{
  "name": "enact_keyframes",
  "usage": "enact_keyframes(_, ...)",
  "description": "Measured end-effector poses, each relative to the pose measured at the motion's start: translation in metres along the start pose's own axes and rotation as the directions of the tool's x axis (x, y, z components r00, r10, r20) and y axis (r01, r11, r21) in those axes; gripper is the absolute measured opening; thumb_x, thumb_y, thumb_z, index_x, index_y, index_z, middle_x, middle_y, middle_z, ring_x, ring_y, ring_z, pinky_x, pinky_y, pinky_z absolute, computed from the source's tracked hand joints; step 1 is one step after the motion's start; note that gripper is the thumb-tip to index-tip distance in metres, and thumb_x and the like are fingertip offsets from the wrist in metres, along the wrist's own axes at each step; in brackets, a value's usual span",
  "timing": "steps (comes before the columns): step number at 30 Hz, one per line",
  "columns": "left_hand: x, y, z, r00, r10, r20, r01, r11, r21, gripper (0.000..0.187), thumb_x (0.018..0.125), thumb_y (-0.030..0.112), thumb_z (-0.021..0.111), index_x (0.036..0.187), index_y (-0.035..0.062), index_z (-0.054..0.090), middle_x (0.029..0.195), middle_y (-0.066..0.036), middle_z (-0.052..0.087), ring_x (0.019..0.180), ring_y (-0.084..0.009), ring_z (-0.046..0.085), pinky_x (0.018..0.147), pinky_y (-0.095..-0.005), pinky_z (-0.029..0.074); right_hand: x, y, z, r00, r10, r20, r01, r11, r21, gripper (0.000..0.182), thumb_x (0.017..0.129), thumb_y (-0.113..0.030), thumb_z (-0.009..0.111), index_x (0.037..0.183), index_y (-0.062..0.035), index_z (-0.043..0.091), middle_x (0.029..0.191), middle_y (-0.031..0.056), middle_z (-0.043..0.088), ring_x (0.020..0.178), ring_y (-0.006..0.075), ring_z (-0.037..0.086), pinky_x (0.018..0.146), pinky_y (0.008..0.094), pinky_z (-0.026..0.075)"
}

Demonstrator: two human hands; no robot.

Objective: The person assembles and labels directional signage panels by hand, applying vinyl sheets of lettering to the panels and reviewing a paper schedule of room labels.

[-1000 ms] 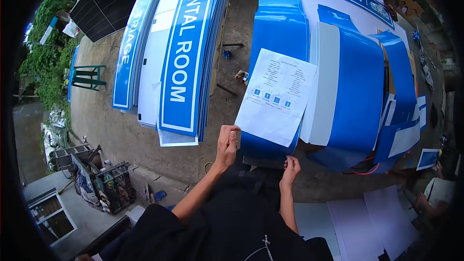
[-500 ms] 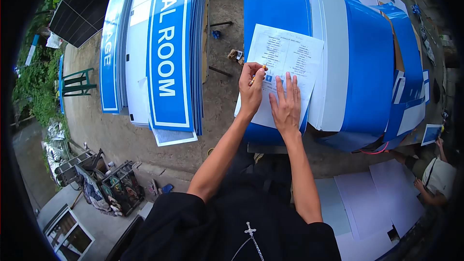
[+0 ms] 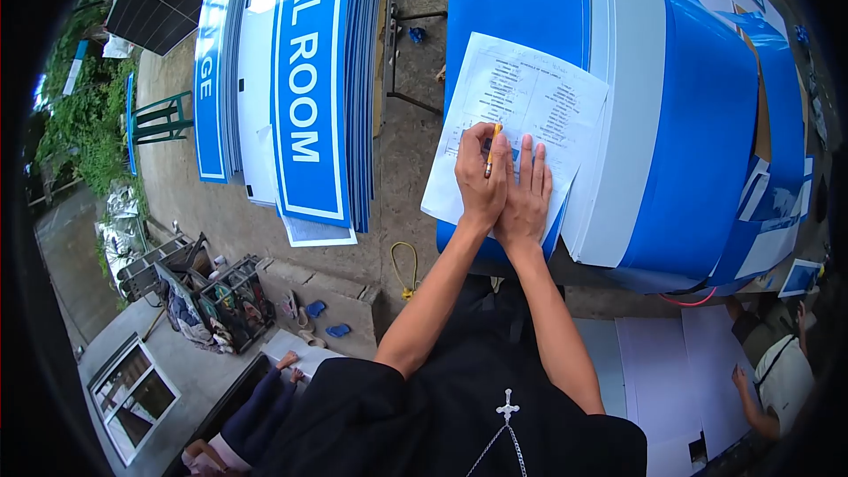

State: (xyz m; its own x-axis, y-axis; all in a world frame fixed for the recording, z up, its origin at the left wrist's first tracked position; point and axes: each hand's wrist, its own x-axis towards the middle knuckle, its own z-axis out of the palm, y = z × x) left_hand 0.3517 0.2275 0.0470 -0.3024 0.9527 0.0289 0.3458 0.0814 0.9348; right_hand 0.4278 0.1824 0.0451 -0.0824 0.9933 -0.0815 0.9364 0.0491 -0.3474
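Note:
A printed paper sheet (image 3: pixel 539 79) with columns of text lies tilted on a blue panel (image 3: pixel 521 0). My left hand (image 3: pixel 481 190) is closed around a yellow pencil (image 3: pixel 488 164) and rests on the sheet's lower half. Flat beside it, my right hand (image 3: pixel 523 208) presses on the paper with its fingers stretched out. The two hands touch, and between them part of a small dark blue printed patch shows. Another sheet's edge sticks out under the paper at the right.
Stacked blue signs (image 3: pixel 305 79) reading "ROOM" stand left. A white and blue stack (image 3: pixel 618 115) is at right. Pale sheets (image 3: pixel 662 362) lie lower right, near another person (image 3: pixel 782 380). Another person's arms (image 3: pixel 265 397) show lower left. A metal rack (image 3: pixel 221 300) holds cloths.
My left hand has moved right against my right hand, and the pencil has changed its tilt. The whole view has shifted, and a person's arms now show at lower left.

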Motion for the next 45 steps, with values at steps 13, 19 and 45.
enact_keyframes(13,0.0,0.0,0.012,0.987,0.1,-0.126,-0.089,0.992,0.09,0.023,0.096,0.018,0.054,0.106,-0.0028,0.056,0.093,-0.018,0.065,0.081,-0.0284,0.064,0.072,-0.0364,0.05,0.002,0.008,-0.003,0.998,-0.036,0.055,0.03,0.994,0.107,0.065,0.092,-0.021,0.051,0.151,-0.0183,0.025,0.157,0.0117,0.019,0.145,0.0318,0.017,0.114,0.0437,0.021)
enact_keyframes(19,0.002,0.003,0.014,0.995,0.036,-0.089,-0.03,0.997,0.069,0.026,0.096,0.014,0.049,0.114,-0.0045,0.045,0.104,-0.023,0.066,0.1,-0.0273,0.065,0.087,-0.0335,0.05,0.001,0.007,-0.004,0.998,-0.029,0.058,0.023,0.995,0.102,0.066,0.091,-0.02,0.05,0.151,-0.0199,0.023,0.157,0.0115,0.019,0.145,0.0318,0.017,0.113,0.044,0.023)
enact_keyframes(45,-0.004,0.001,-0.033,0.96,0.013,-0.279,0.099,0.918,0.383,0.021,0.085,0.015,0.07,0.096,0.0015,0.058,0.1,-0.012,0.065,0.092,-0.021,0.061,0.079,-0.0314,0.048,-0.004,0.016,-0.009,0.989,-0.146,0.01,0.141,0.969,0.201,0.06,0.095,-0.032,0.049,0.148,-0.0101,0.031,0.156,0.0176,0.019,0.145,0.0338,0.016,0.115,0.0464,0.019)
